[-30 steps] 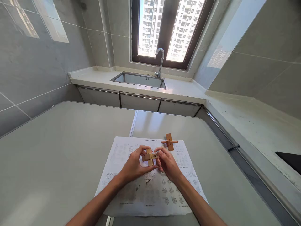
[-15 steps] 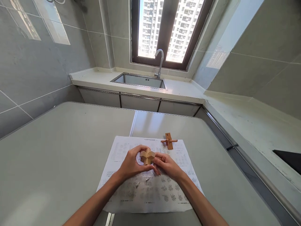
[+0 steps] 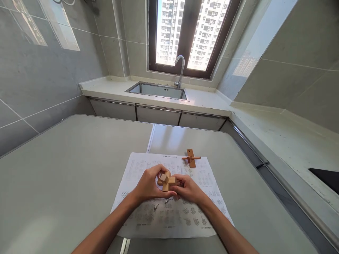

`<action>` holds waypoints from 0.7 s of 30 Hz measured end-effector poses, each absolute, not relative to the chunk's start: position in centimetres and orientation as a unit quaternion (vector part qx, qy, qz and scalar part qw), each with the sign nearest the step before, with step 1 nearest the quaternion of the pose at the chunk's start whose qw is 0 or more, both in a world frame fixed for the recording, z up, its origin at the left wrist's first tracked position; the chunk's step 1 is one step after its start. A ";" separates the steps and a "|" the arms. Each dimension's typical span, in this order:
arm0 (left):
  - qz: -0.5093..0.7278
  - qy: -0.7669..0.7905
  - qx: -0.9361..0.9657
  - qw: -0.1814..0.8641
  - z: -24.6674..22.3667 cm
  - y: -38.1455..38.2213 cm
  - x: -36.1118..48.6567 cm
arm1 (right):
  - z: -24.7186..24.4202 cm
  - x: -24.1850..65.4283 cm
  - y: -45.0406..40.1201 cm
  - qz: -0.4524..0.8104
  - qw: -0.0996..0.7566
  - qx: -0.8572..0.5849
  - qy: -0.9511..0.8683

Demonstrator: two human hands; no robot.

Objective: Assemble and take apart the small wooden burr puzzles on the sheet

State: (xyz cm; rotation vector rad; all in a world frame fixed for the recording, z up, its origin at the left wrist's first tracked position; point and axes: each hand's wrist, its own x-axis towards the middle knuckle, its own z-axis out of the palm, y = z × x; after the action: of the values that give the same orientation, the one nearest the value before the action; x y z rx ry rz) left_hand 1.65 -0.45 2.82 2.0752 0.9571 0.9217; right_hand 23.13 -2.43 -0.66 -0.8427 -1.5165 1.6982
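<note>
- The pale table (image 3: pixel 79 169) is topped by a printed sheet (image 3: pixel 148 225), over which both hands are held.
- By the left hand (image 3: pixel 148 181), the wooden block cross (image 3: pixel 166 180) is pinched between curved fingers above and the thumb below.
- By the right hand (image 3: pixel 188 188), the cross is met at its right side with bent, bunched fingers; whether it is pinched there cannot be told.
- The darker wooden piece (image 3: pixel 191 158), marked "2" and crossed by a rod, is placed near the sheet's far right corner.
</note>
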 end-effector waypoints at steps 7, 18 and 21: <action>0.355 0.363 0.803 0.311 2.8 -0.5 1.7 | 0.0 22.8 -3.0 0.564 0.358 -0.376 -0.642; 0.365 0.345 0.758 0.416 4.5 -0.8 2.2 | -0.1 22.9 -2.6 0.710 0.364 -0.289 -0.529; 0.370 0.321 0.753 0.440 4.5 -0.8 2.3 | -0.4 22.9 -2.6 0.728 0.368 -0.280 -0.506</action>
State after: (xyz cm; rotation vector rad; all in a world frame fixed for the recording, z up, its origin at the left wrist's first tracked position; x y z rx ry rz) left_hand 2.27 -0.75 4.51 1.8693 0.7978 0.9189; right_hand 22.87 -2.59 -0.35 -0.7189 -1.2999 1.8694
